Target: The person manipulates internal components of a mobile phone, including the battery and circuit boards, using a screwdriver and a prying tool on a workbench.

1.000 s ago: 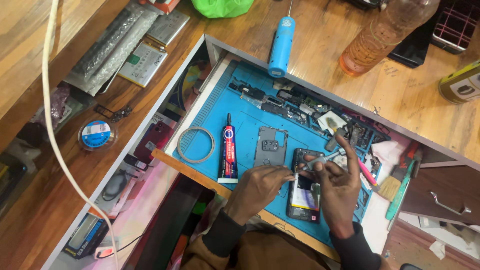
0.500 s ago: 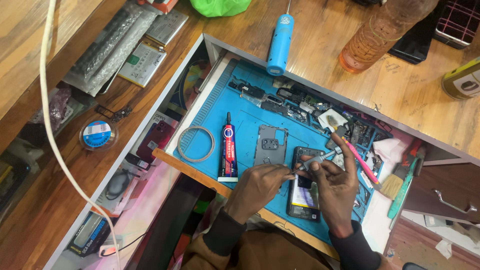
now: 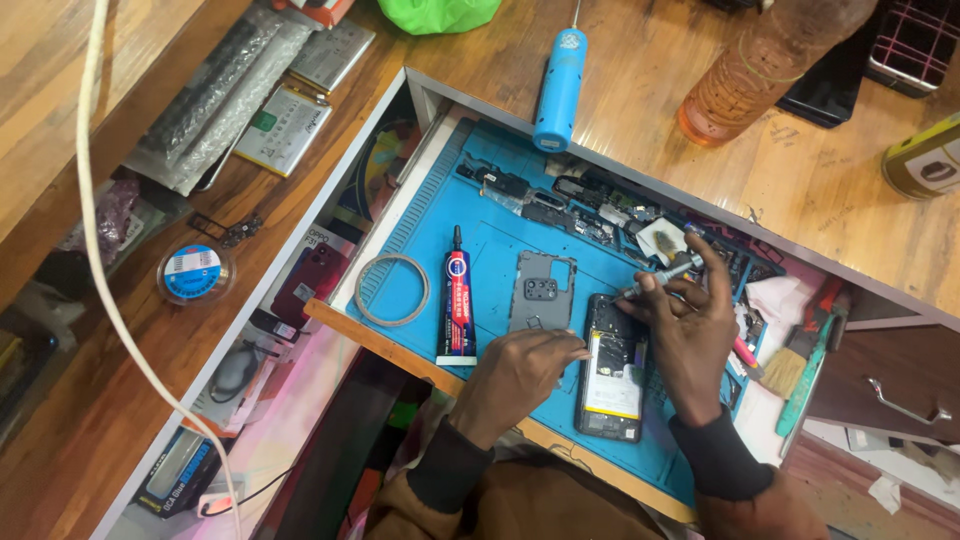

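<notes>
**Covered, cropped, or too fine to read**

The right hand (image 3: 690,335) covers the opened phone's (image 3: 612,370) upper right corner. The screwdriver (image 3: 660,275) tip is too small to resolve. The plastic bottle (image 3: 765,75) and green bag (image 3: 440,12) run off the top edge.

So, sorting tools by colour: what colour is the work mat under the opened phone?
Blue work mat, clearest in the head view.

Warm, even indoor light, soft shadows, sharp focus, slight wide-angle stretching at edges.
</notes>
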